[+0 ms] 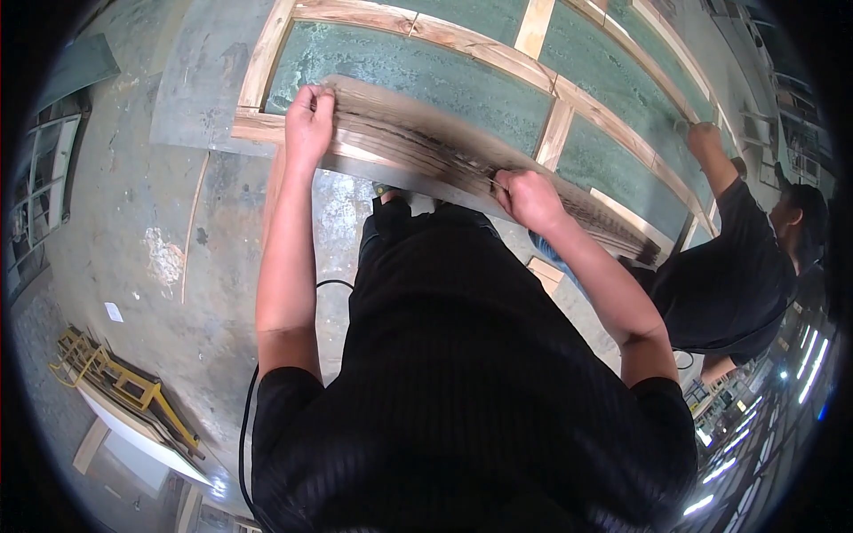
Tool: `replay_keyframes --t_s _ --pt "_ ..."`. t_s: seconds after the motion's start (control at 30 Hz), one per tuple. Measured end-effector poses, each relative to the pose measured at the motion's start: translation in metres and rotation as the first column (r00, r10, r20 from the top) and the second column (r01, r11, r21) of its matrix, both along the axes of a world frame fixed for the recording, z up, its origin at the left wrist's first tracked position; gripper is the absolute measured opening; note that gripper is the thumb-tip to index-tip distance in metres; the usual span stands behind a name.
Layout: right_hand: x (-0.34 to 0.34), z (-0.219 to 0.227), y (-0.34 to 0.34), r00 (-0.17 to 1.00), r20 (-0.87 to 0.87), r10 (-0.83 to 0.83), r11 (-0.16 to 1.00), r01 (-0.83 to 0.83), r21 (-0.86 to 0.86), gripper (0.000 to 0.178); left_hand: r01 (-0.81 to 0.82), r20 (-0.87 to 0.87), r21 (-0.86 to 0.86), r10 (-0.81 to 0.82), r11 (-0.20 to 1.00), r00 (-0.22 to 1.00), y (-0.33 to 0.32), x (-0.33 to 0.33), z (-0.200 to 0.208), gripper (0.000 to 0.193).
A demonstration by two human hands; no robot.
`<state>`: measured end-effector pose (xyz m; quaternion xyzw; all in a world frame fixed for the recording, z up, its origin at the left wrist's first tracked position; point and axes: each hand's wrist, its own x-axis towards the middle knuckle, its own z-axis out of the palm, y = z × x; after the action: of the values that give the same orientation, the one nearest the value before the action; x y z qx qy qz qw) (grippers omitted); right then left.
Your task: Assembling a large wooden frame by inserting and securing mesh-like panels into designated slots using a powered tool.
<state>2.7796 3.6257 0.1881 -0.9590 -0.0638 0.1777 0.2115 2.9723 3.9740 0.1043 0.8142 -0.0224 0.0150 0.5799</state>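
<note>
My left hand (308, 126) is closed at the left end of a long brown layered strip (404, 114), thumb and fingers pinching its upper edge. The strip looks like stacked sheets of brown paper or card, with dark streaks along its face. My right hand (530, 201) is closed on its lower edge, farther right, and a thin pale piece shows by the fingertips. Beneath the strip lies a wooden frame (480, 40) of pale bars on a green panel (355, 53). The strip covers part of the frame's near bar.
At the right, another person in a black top (737, 266) has a hand (704, 138) at the frame's far end. A yellow metal rack (133, 382) stands on the floor lower left, beside a white panel (133, 425). A black cable (247, 435) runs by my left side.
</note>
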Motion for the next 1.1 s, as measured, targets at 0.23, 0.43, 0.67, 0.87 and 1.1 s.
replay_keyframes --t_s 0.23,0.43,0.67,0.87,1.1 --pt "0.003 0.002 0.006 1.000 -0.010 0.019 0.999 -0.020 -0.031 0.012 -0.123 -0.048 0.264 0.141 0.957 0.989 -0.011 -0.006 -0.002 0.037" --pt "0.003 0.002 0.005 0.999 -0.031 0.041 0.994 -0.044 -0.097 0.013 -0.165 -0.015 0.290 0.177 0.943 0.984 -0.013 -0.003 0.001 0.039" --pt "-0.010 0.002 -0.029 0.998 -0.037 0.046 0.991 -0.051 -0.127 0.011 -0.246 0.205 0.206 0.204 0.947 0.957 0.000 0.013 -0.002 0.036" --pt "-0.044 -0.001 -0.065 0.996 -0.084 0.013 0.982 -0.029 -0.184 0.012 -0.388 0.174 0.325 0.349 0.862 0.921 0.069 0.057 0.020 0.036" --pt "-0.056 -0.010 -0.074 1.000 -0.001 -0.012 0.998 0.012 -0.067 0.010 -0.427 0.155 0.216 0.402 0.878 0.903 0.119 0.098 0.016 0.039"
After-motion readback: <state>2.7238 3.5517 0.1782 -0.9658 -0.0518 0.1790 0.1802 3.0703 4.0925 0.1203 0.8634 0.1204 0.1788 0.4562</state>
